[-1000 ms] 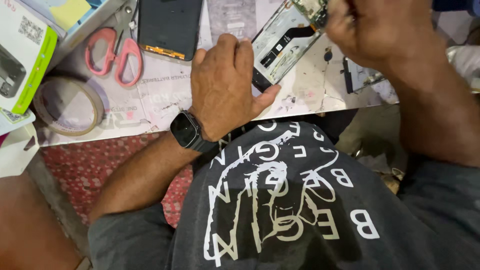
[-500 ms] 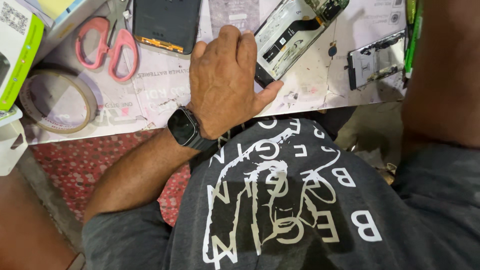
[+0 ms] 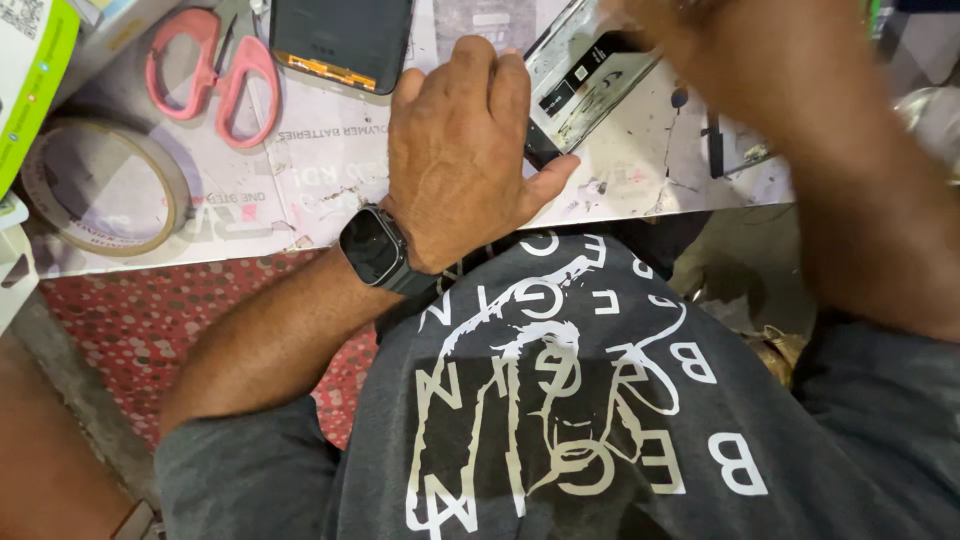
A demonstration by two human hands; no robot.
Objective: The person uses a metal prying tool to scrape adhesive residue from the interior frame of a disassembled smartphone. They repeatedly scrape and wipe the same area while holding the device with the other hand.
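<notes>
Silvery opened phone (image 3: 585, 80) lies slanted, long axis running lower-left to upper-right, left hand (image 3: 460, 160) pressing it flat, right hand (image 3: 660, 15) unclear.

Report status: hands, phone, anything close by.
Left hand flat, pinning opened phone. Right hand at its top end, mostly out of frame. Scissors and tape roll lie left, apart.

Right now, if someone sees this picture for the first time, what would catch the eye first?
The left hand with a dark wristwatch presses on an opened phone at the table's near edge. Pink scissors and a tape roll lie further left. The right hand is mostly out of view at the top.
</notes>
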